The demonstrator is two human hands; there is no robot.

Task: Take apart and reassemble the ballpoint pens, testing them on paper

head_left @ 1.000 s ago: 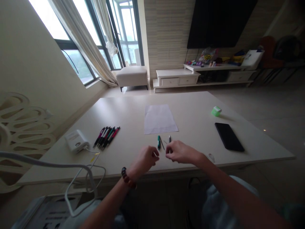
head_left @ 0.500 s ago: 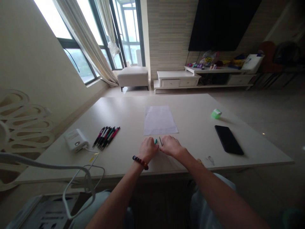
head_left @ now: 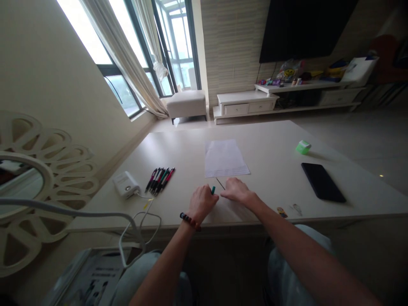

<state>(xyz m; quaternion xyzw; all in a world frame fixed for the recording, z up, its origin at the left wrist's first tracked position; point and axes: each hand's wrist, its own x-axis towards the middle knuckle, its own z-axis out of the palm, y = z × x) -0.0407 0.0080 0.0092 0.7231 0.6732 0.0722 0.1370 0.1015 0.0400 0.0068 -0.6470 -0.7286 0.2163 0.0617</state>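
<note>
Black refill [head_left: 220, 183] points up-left twd paper [head_left: 226, 158]; R hand [head_left: 237, 191] fingers together, L hand [head_left: 201, 203] unclear

On the table [head_left: 270, 146] before you, a sheet of paper [head_left: 225, 158] lies mid-table, with pens [head_left: 160, 180] to its left, a charger [head_left: 126, 184] left of those, and a phone [head_left: 323, 182] to its right.

On the tabletop [head_left: 274, 144]: one sheet of lined paper [head_left: 226, 158]; a tight bundle of click pens [head_left: 160, 181], red and dark; a white power bank [head_left: 126, 184] with white cable [head_left: 152, 216]; a black smartphone [head_left: 323, 182], face down or dark; a small green block [head_left: 303, 147]. Beyond: a beige ottoman [head_left: 186, 104], a white drawer cabinet [head_left: 245, 106], a wall-mounted television [head_left: 306, 25].
</note>
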